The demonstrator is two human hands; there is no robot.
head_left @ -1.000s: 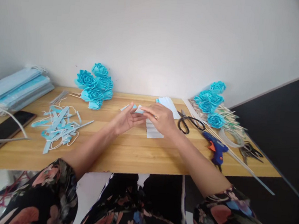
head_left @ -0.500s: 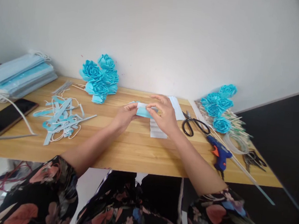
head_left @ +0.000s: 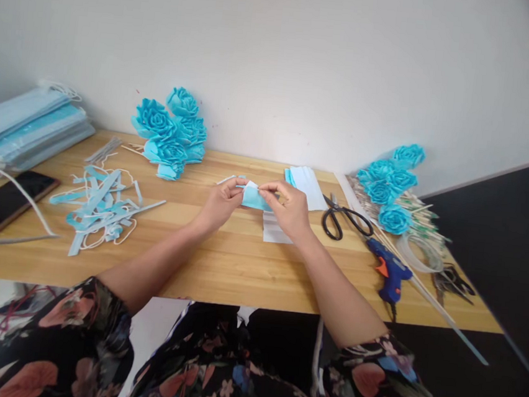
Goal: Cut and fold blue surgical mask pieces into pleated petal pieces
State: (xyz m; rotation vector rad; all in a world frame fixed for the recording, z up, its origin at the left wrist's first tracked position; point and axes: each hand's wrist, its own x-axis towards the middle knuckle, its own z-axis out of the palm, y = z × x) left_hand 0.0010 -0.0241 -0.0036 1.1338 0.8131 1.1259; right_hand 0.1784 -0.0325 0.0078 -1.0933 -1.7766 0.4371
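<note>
A small light-blue piece of mask fabric is held above the middle of the wooden table. My left hand pinches its left end. My right hand pinches its right end with thumb and forefinger. Under my right hand lies a white pleated piece flat on the table. Just behind it sits a small stack of blue and white cut pieces.
Black scissors and a blue glue gun lie right of my hands. Blue fabric roses on sticks are at the right, more roses at the back. Cut strips, a mask stack and a phone lie left.
Both hands have closed into pinches on the blue piece and drawn it slightly nearer. The view has shifted a little.
</note>
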